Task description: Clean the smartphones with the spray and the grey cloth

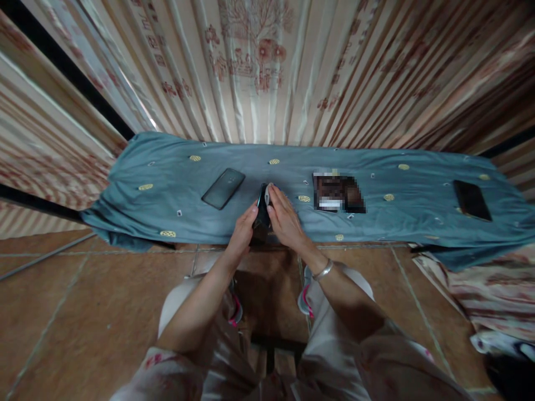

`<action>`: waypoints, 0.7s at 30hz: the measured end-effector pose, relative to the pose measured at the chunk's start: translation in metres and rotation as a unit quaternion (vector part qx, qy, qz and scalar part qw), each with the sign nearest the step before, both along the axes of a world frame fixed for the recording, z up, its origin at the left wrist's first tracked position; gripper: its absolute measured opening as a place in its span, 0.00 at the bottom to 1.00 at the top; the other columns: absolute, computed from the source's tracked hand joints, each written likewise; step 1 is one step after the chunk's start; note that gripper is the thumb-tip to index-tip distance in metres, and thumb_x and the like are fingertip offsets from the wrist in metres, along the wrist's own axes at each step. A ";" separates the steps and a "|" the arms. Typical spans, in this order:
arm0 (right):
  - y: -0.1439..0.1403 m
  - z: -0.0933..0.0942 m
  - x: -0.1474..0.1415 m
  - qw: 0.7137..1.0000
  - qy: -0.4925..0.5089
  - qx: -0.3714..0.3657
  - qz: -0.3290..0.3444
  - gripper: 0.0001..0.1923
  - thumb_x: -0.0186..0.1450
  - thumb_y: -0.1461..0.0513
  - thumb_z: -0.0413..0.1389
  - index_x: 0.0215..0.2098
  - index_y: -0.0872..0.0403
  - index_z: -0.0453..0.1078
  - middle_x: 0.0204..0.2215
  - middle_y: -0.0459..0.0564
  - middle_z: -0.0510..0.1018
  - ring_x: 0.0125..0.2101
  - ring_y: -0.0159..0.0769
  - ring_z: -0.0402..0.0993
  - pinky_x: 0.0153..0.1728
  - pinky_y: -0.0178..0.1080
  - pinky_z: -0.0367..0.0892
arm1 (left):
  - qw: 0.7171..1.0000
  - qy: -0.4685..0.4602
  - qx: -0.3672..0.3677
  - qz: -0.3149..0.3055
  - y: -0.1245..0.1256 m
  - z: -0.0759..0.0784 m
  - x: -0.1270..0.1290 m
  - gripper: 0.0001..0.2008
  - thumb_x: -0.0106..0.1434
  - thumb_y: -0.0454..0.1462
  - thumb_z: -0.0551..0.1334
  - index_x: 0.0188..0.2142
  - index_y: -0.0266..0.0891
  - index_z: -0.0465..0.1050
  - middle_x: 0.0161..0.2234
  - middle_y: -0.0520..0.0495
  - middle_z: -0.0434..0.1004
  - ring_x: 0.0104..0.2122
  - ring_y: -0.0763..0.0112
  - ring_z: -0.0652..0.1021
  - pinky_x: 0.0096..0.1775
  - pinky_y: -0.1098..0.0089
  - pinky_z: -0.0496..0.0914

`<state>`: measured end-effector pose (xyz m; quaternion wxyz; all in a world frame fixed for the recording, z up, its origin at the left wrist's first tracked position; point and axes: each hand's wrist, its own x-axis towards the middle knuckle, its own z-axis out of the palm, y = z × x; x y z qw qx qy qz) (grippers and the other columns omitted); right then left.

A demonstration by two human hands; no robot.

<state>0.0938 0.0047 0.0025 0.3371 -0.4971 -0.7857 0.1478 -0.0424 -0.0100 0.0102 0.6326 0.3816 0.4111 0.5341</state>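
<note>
Striped, patterned curtains [259,67] hang behind a long table [137,223] covered by a blue-grey cloth [397,206] dotted with small yellow motifs. The floor [83,312] below is brown tile. A person sits at the middle of the near edge, knees in pale trousers visible beneath the arms. A crumpled striped fabric [489,295] lies on the floor under the table's right end. On the cloth, a blurred dark rectangular item [338,193] lies right of centre, a dark phone [223,188] lies face up left of centre, and another dark phone [472,200] lies near the right end. At the near edge in the middle, the left hand [244,231] and right hand [284,220] close around a small black object [262,214], held upright between them; what it is cannot be told. A silver bracelet [322,271] circles the right wrist.
</note>
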 end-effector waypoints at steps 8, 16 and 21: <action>0.007 -0.010 0.003 1.000 0.010 -0.021 -0.012 0.30 0.73 0.56 0.35 0.70 0.60 0.48 0.68 0.59 0.55 0.69 0.40 0.48 0.68 0.51 0.49 | 0.999 -0.033 -0.034 0.016 0.002 -0.001 -0.006 0.26 0.60 0.48 0.63 0.55 0.42 0.74 0.59 0.47 0.73 0.62 0.54 0.68 0.61 0.55 0.65; 0.001 -0.010 -0.005 0.999 0.016 -0.029 0.001 0.29 0.73 0.57 0.37 0.70 0.59 0.47 0.69 0.58 0.52 0.70 0.39 0.45 0.68 0.52 0.49 | 0.998 -0.060 -0.008 0.022 0.008 -0.001 -0.009 0.24 0.60 0.49 0.63 0.52 0.39 0.75 0.58 0.45 0.74 0.63 0.56 0.67 0.64 0.57 0.59; -0.013 -0.012 -0.018 0.999 -0.001 -0.001 0.034 0.29 0.73 0.59 0.37 0.68 0.63 0.51 0.68 0.62 0.56 0.69 0.40 0.47 0.68 0.51 0.50 | 0.997 -0.055 -0.032 0.045 0.012 -0.002 -0.017 0.25 0.60 0.51 0.62 0.51 0.38 0.75 0.52 0.45 0.78 0.60 0.56 0.70 0.62 0.58 0.63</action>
